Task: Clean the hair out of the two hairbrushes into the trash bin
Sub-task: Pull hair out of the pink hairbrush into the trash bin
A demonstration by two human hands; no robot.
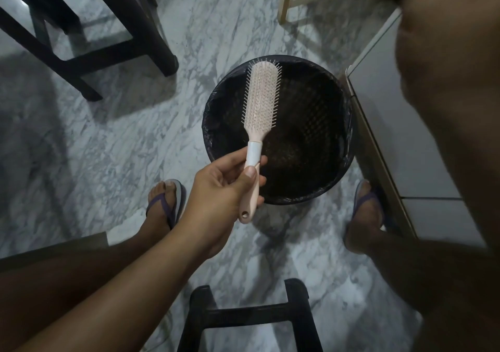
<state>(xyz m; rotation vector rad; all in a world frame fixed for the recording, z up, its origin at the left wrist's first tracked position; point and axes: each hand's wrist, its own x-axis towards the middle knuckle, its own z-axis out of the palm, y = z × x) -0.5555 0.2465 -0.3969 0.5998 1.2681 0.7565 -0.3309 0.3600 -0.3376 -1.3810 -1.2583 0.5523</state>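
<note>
The fingers (230, 166) of the left hand (219, 189) are curled round the white and pink handle of the pale pink plastic paddle hairbrush (261, 94), with the thumb pressed on top. The brush hangs in the air over the round black woven trash bin (209, 119) with its dark liner bag. The long axis of the brush runs from this hand away from the person, bristles up, with the head above the left part of the bin's mouth. The right arm (446, 94) is lifted near the camera and blurred, so I cannot tell how its fingers are, and I judge it must come down to the bristles; the bin stands on the grey-white marble floor (108, 148).
</note>
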